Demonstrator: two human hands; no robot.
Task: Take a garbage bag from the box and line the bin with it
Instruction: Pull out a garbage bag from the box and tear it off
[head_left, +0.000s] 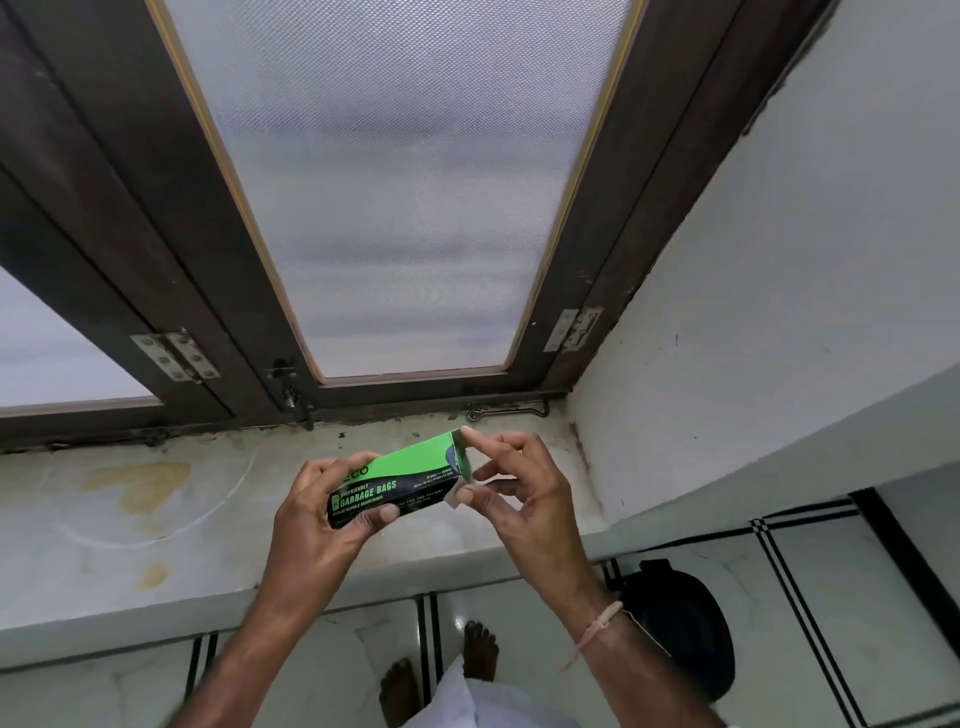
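1. A stained marble sill (156, 499) runs below a frosted window (395, 197) in a dark frame. A white wall (753, 312) stands at 3 o'clock.
2. The box (400, 475), green and black and marked "GARBAGE BAGS", is held in the air over the sill at centre, one end tilted up toward 2 o'clock.
3. The left hand (317, 504) grips the box's 8 o'clock end, with the thumb on the printed face and the fingers curled over the top.
4. The right hand (519, 483) pinches the end flap at the 2 o'clock end, with the index fingertip on the upper corner.
5. The dark bin (680, 623) stands on the tiled floor (831, 597) at 5 o'clock, partly behind the right forearm.
6. Bare feet (480, 649) show at 6 o'clock.
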